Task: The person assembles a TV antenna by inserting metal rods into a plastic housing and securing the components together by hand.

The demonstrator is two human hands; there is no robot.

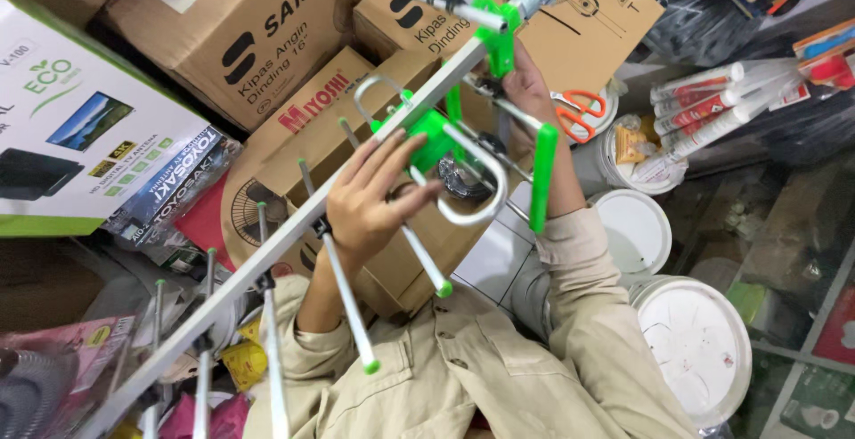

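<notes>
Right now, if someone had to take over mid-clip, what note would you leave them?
Left hand: fingers wrapped on the antenna boom, beside the green plastic bracket.
Right hand: up at the green clamp near the boom's top; its grip is hidden.
Antenna is held tilted over cardboard boxes. Rods with green tips are fitted along the boom, and a metal U-bolt hangs from the bracket.
Orange-handled scissors and white buckets are on the right.
Whether the top clamp is tight cannot be told.

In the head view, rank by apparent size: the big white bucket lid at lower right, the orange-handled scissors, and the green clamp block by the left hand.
1. White bucket lid, largest.
2. and 3. Green clamp block and orange-handled scissors look alike in size; the block sits nearer the camera, so no ranking.
</notes>
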